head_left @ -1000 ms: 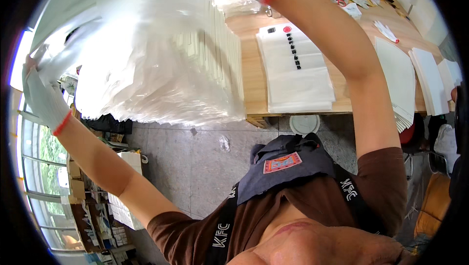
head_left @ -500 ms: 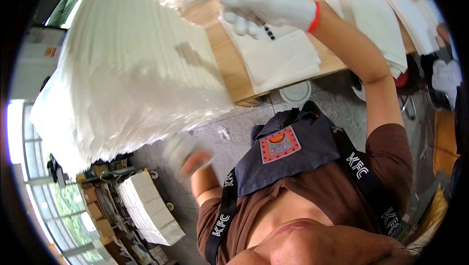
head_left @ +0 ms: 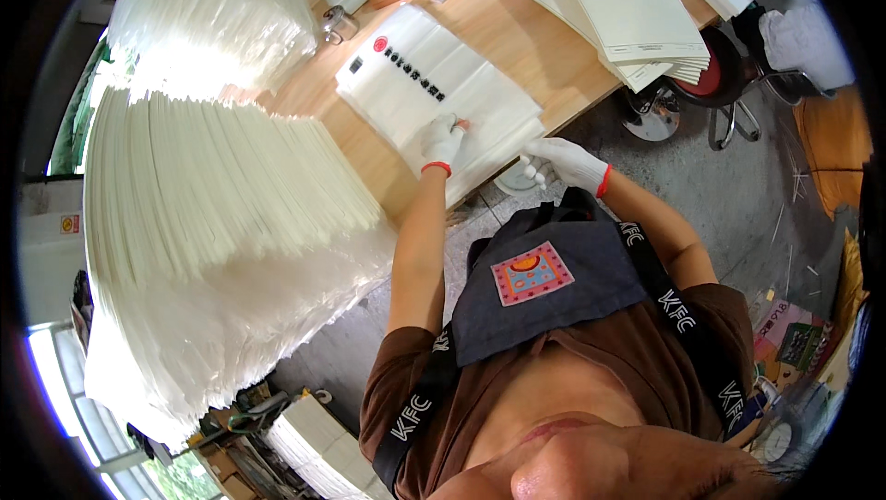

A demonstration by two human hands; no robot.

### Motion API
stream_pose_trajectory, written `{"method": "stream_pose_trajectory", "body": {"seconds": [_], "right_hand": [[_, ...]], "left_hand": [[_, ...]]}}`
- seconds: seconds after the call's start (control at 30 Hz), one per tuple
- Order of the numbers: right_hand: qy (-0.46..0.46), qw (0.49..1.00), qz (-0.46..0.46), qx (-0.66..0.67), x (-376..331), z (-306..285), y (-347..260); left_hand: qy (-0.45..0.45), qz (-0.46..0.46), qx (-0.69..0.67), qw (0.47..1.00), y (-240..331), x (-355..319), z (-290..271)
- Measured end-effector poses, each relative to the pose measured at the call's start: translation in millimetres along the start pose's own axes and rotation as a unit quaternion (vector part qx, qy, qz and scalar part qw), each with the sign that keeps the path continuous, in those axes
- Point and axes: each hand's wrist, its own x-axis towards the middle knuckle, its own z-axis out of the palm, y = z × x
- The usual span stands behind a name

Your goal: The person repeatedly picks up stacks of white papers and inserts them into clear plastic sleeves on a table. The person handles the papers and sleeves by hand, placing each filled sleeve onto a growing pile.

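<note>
Lying on the wooden table (head_left: 531, 43), a stack of white plastic bags (head_left: 475, 99) is touched near its lower edge by the gloved left hand (head_left: 442, 141), fingers curled. Beside its corner, the gloved right hand (head_left: 563, 164) is held, fingers bent; whether anything is gripped by either cannot be told.

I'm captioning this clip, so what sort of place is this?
Probably a packing or print workshop: large stacks of thin, pale material, and a wooden worktable bearing printed white sleeves.
</note>
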Motion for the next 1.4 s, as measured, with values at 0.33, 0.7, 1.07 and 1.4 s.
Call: {"method": "stream_pose_trajectory", "body": {"seconds": [0.33,0.7,1.07,1.4], "right_hand": [[0.129,0.919,-0.172,-0.331,146,31,-22],[0.142,0.785,-0.470,-0.377,79,41,-63],[0.069,0.715,-0.239,-0.653,8,7,-70],[0.368,0.413,-0.228,-0.802,-32,-155,-111]], "left_hand": [[0.164,0.085,-0.296,0.937,9,12,-44],[0.082,0.143,-0.358,0.919,104,-16,-76],[0.051,0.167,-0.219,0.960,115,-65,-23],[-0.059,0.120,-0.364,0.922,133,-10,1]]}}
